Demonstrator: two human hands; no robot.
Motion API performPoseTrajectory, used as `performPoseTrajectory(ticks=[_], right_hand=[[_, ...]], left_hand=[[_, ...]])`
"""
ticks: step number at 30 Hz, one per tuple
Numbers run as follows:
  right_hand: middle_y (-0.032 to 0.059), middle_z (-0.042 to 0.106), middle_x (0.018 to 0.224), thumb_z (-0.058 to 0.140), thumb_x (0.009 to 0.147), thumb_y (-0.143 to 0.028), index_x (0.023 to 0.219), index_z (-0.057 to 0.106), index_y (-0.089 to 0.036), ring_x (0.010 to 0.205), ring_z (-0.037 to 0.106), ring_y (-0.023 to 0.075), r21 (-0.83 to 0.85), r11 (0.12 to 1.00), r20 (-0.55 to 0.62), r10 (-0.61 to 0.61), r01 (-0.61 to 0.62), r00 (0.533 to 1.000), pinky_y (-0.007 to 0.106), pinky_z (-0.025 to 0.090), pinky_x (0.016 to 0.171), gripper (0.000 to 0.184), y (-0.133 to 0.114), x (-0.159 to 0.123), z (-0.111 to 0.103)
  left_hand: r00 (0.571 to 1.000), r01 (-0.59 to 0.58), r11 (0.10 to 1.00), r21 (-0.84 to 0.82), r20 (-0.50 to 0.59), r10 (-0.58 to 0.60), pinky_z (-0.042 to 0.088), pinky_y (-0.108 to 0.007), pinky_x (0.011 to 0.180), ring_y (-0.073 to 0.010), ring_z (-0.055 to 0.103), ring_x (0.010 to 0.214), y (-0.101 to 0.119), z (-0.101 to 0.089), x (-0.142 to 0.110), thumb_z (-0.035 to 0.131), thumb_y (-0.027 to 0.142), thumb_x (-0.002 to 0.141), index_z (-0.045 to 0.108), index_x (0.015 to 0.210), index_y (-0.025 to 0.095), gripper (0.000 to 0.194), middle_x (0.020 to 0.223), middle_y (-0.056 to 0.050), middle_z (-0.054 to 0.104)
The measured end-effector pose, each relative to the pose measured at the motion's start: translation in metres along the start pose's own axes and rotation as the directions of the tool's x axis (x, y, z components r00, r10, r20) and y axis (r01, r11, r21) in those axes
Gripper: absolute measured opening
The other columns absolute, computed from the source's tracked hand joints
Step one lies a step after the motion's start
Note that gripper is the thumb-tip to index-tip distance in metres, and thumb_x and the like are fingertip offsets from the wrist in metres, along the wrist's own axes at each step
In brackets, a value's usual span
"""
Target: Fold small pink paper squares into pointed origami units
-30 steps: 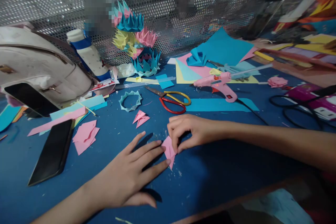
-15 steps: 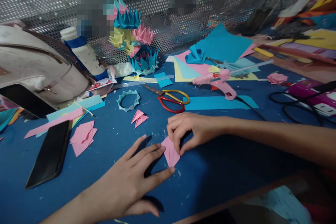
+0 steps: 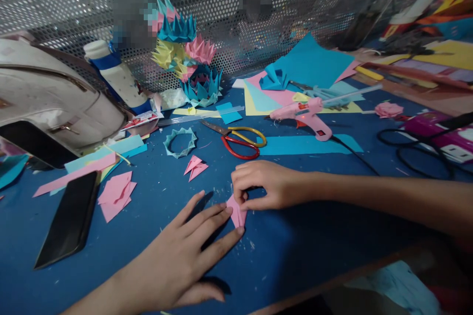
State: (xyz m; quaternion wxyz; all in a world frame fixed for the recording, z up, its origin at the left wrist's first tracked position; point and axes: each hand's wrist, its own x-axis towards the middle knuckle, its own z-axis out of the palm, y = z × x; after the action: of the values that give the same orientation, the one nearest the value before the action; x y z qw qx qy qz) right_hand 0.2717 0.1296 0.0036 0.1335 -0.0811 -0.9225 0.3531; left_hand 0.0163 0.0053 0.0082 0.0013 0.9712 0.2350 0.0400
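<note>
A small folded piece of pink paper [image 3: 236, 212] lies on the blue tabletop [image 3: 273, 266] between my hands. My left hand [image 3: 188, 251] lies spread on the table, with fingertips pressing the paper's left edge and lower tip. Thumb and fingers of my right hand [image 3: 264, 186] pinch the paper's right side, where a flap is folded inward. Two small folded pink triangles [image 3: 195, 167] lie just beyond. A light blue zigzag paper ring [image 3: 180, 142] sits farther off, left of the scissors [image 3: 240, 141] with red and yellow handles.
A pink glue gun [image 3: 301, 114] rests beside a blue paper strip [image 3: 310, 144]. On the left are pink paper pieces [image 3: 116, 194], a black phone [image 3: 68, 219], a pale backpack [image 3: 55, 93] and a bottle [image 3: 116, 76]. Behind stands a stack of spiky paper rings [image 3: 201, 83].
My right fingers have moved slightly left and up, bringing the paper's right side inward, so it looks narrower. My left hand stays nearly where it was.
</note>
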Motion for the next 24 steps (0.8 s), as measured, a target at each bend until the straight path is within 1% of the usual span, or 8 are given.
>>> performPoseTrajectory(ticks=[4, 7, 10, 14, 16, 19, 21, 24], right_hand=[[0.0009, 0.061, 0.082, 0.06, 0.093, -0.023, 0.085, 0.064, -0.015, 0.078, 0.052, 0.0136, -0.1, 0.995, -0.026, 0.01, -0.012, 1.0, 0.026, 0.038, 0.072, 0.012, -0.0062, 0.0007, 0.0041], [0.0011, 0.061, 0.082, 0.057, 0.095, -0.023, 0.086, 0.062, -0.015, 0.077, 0.049, 0.014, -0.163, 0.987, -0.029, 0.001, -0.006, 1.0, 0.027, 0.037, 0.073, 0.013, -0.0083, 0.0006, 0.007], [0.002, 0.06, 0.083, 0.053, 0.097, -0.025, 0.086, 0.06, -0.015, 0.077, 0.048, 0.0146, -0.21, 0.978, -0.028, -0.002, -0.004, 1.0, 0.028, 0.037, 0.073, 0.017, -0.0078, -0.0003, 0.009], [0.0029, 0.06, 0.087, 0.054, 0.097, -0.025, 0.088, 0.059, -0.016, 0.079, 0.049, 0.0152, -0.234, 0.971, -0.041, 0.038, -0.047, 0.998, 0.028, 0.037, 0.073, 0.014, -0.0054, -0.0016, 0.0084], [0.0028, 0.06, 0.089, 0.056, 0.096, -0.024, 0.091, 0.06, -0.016, 0.081, 0.051, 0.0153, -0.216, 0.974, -0.049, 0.06, -0.069, 0.997, 0.028, 0.038, 0.073, 0.01, -0.0044, -0.002, 0.007], [0.0027, 0.062, 0.092, 0.059, 0.096, -0.024, 0.094, 0.061, -0.017, 0.084, 0.054, 0.0151, -0.18, 0.979, -0.061, 0.084, -0.094, 0.995, 0.027, 0.039, 0.074, 0.008, -0.0036, -0.0026, 0.005], [0.0031, 0.063, 0.096, 0.06, 0.096, -0.026, 0.098, 0.062, -0.017, 0.088, 0.056, 0.0151, -0.148, 0.983, -0.073, 0.099, -0.109, 0.992, 0.027, 0.04, 0.076, 0.009, -0.0032, -0.003, 0.0044], [0.0035, 0.065, 0.103, 0.059, 0.097, -0.024, 0.102, 0.063, -0.018, 0.097, 0.058, 0.0161, -0.101, 0.986, -0.101, 0.12, -0.13, 0.988, 0.027, 0.042, 0.081, 0.009, -0.0029, -0.0035, 0.0039]], left_hand=[[1.0, 0.007, 1.0, 0.026, 0.009, -0.007, -0.007, -0.055, 0.125, -0.0309, 0.043, 0.142, 0.001, 0.0009, 0.0003, 0.031, 0.073, 0.099, 0.032, 0.158, 0.015, 0.083, 0.146, -0.015, 0.054], [1.0, 0.003, 0.999, 0.032, 0.02, -0.004, -0.004, -0.057, 0.124, -0.0312, 0.043, 0.142, 0.0015, 0.0006, 0.0005, 0.03, 0.073, 0.098, 0.033, 0.158, 0.017, 0.082, 0.145, -0.016, 0.054], [1.0, -0.002, 0.999, 0.038, 0.005, 0.001, 0.0, -0.059, 0.124, -0.0316, 0.044, 0.141, 0.0015, -0.0004, 0.0008, 0.028, 0.072, 0.099, 0.034, 0.157, 0.017, 0.08, 0.145, -0.017, 0.054], [1.0, -0.005, 0.999, 0.038, -0.011, 0.006, 0.004, -0.06, 0.124, -0.0321, 0.044, 0.141, 0.0009, -0.0012, 0.0014, 0.028, 0.069, 0.101, 0.037, 0.156, 0.019, 0.075, 0.145, -0.017, 0.053], [1.0, -0.006, 0.999, 0.042, -0.01, 0.007, 0.0, -0.058, 0.124, -0.0315, 0.043, 0.142, 0.0008, -0.0011, 0.0015, 0.028, 0.069, 0.101, 0.038, 0.156, 0.019, 0.075, 0.146, -0.017, 0.053], [1.0, -0.025, 0.998, 0.057, 0.005, 0.025, -0.01, -0.055, 0.124, -0.0313, 0.036, 0.147, 0.0007, -0.0007, 0.0015, 0.027, 0.069, 0.101, 0.036, 0.156, 0.018, 0.076, 0.151, -0.015, 0.049], [0.998, -0.057, 0.997, 0.06, 0.03, 0.055, -0.014, -0.055, 0.123, -0.0309, 0.03, 0.15, 0.0008, -0.0006, 0.0018, 0.025, 0.069, 0.102, 0.035, 0.157, 0.015, 0.077, 0.157, -0.012, 0.043], [0.994, -0.095, 0.993, 0.064, 0.056, 0.092, -0.017, -0.054, 0.122, -0.0292, 0.026, 0.151, 0.001, -0.001, 0.0026, 0.022, 0.067, 0.103, 0.033, 0.156, 0.011, 0.078, 0.162, -0.009, 0.034]])
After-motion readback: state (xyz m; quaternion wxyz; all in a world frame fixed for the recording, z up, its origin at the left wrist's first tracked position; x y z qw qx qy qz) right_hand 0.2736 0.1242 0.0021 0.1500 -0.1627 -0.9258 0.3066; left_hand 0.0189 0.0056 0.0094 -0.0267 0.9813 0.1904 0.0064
